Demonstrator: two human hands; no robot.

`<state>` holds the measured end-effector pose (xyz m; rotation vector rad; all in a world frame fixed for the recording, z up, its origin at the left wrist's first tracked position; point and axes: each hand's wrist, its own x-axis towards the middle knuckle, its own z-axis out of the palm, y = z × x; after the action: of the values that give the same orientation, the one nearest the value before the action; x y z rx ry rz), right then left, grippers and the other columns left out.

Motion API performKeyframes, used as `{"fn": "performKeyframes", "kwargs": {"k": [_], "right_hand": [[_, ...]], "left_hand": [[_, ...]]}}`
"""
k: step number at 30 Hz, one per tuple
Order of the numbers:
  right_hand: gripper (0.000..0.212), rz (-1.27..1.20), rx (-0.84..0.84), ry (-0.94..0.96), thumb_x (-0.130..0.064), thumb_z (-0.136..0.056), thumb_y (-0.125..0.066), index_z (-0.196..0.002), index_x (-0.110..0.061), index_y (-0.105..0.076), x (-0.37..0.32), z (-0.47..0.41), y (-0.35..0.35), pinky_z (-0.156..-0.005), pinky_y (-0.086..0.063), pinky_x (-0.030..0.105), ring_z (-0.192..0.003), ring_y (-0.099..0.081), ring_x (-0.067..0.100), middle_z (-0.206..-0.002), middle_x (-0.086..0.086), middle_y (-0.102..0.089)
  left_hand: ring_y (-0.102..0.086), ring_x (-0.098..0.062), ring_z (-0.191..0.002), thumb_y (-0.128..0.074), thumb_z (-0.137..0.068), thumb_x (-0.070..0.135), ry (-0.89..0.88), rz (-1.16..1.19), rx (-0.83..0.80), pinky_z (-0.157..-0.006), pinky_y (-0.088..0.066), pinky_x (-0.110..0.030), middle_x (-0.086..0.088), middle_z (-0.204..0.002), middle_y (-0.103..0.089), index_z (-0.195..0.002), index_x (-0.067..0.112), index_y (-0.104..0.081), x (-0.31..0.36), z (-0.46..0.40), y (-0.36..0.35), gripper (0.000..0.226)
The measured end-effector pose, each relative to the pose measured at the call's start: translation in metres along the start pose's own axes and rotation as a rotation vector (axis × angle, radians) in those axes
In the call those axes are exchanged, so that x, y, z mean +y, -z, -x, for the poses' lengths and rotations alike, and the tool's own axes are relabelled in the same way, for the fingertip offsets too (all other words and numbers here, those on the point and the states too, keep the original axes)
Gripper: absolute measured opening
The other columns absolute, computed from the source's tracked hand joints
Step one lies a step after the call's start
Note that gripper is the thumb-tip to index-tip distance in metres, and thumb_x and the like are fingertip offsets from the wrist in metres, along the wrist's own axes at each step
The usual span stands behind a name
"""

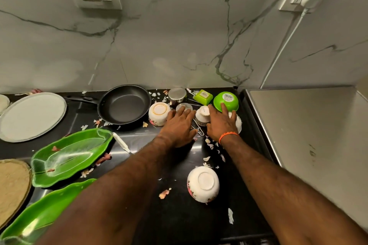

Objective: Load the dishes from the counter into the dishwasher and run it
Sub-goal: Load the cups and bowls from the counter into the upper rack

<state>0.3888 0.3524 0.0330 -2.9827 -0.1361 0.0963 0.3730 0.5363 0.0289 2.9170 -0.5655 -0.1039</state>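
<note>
Hands reach together over the back of the dark surface (179,215), among a cluster of upturned dishes. The left hand (179,127) lies palm down with its fingers stretched forward and loosely spread, the tips touching a small round steel lid or saucer (184,107); it grips nothing. The right hand (222,123), an orange band (228,136) at its wrist, is likewise flat and open, its forefinger laid against the side of an inverted green bowl (226,101), the palm covering part of a white bowl (238,123) beneath it. Between the two hands stands an upside-down white cup (203,116), and a thin wire handle (199,130) shows just below it.

Left of the left hand sits an inverted floral bowl (159,113), touching or nearly touching a black frying pan (124,105). Behind the cluster are a steel tumbler (177,94) and a small square green dish (203,96). A second floral bowl (203,184) rests upside down nearer the camera, between the forearms. Farther left lie a round grey plate (32,116), two green leaf-shaped trays (71,155) (45,211) and a knife (121,142). Bits of onion skin (164,194) are scattered across the surface. To the right is a steel top (308,135); no dishwasher is in view
</note>
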Motion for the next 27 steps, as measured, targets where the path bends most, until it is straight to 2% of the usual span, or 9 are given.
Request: {"fn": "performKeyframes", "kwargs": {"k": [5,12,16,20,23,27], "right_hand": [[0.063,-0.04,0.05,0.017,-0.024,-0.086,-0.064,-0.144,-0.03,-0.04,0.002,0.004,-0.004,-0.116,-0.014,0.055,-0.15,-0.016,0.025,-0.142,-0.008,-0.057],[0.055,-0.028,0.092,0.036,-0.034,-0.087,-0.068,-0.138,-0.029,-0.048,0.006,0.017,-0.002,-0.108,-0.026,0.052,-0.134,-0.032,0.023,-0.134,-0.005,-0.059],[0.046,-0.148,0.091,-0.023,-0.039,-0.085,-0.072,-0.127,-0.032,-0.055,0.006,0.022,0.004,-0.108,-0.024,0.051,-0.133,-0.033,0.02,-0.131,-0.008,-0.058],[0.047,-0.239,0.094,-0.005,-0.038,-0.084,-0.075,-0.124,-0.029,-0.053,0.009,0.03,0.006,-0.11,-0.024,0.049,-0.137,-0.032,0.02,-0.132,-0.003,-0.054],[0.049,-0.33,0.112,0.02,-0.034,-0.082,-0.078,-0.123,-0.023,-0.053,0.011,0.042,0.006,-0.106,-0.036,0.047,-0.128,-0.043,0.025,-0.129,0.002,-0.057],[0.048,-0.522,0.083,0.024,-0.025,-0.083,-0.078,-0.12,-0.017,-0.05,0.018,0.061,0.009,-0.095,-0.047,0.04,-0.112,-0.057,0.026,-0.124,0.005,-0.059]], "left_hand": [[-0.014,-0.024,-0.154,-0.053,-0.097,0.043,-0.015,0.007,0.03,-0.12,-0.01,-0.057,-0.006,-0.159,-0.037,-0.158,0.017,-0.022,0.012,-0.017,-0.008,0.073],[-0.024,-0.02,-0.149,-0.058,-0.097,0.038,0.051,0.146,0.089,-0.116,-0.016,-0.05,-0.002,-0.147,-0.054,-0.153,0.025,-0.034,0.02,-0.021,-0.01,0.062],[-0.029,-0.017,-0.147,-0.062,-0.094,0.038,0.057,0.213,0.112,-0.114,-0.018,-0.046,-0.003,-0.147,-0.053,-0.149,0.028,-0.043,0.021,-0.018,-0.008,0.059],[-0.031,-0.018,-0.147,-0.064,-0.094,0.039,0.042,0.25,0.121,-0.116,-0.02,-0.044,-0.003,-0.152,-0.048,-0.151,0.03,-0.039,0.02,-0.007,-0.006,0.063],[-0.038,-0.018,-0.144,-0.063,-0.096,0.037,0.011,0.279,0.116,-0.116,-0.022,-0.043,-0.001,-0.152,-0.049,-0.151,0.031,-0.038,0.024,0.005,-0.001,0.061],[-0.055,-0.021,-0.128,-0.061,-0.098,0.035,-0.053,0.267,0.105,-0.111,-0.026,-0.04,-0.001,-0.138,-0.062,-0.152,0.029,-0.037,0.037,0.016,0.01,0.06]]}}
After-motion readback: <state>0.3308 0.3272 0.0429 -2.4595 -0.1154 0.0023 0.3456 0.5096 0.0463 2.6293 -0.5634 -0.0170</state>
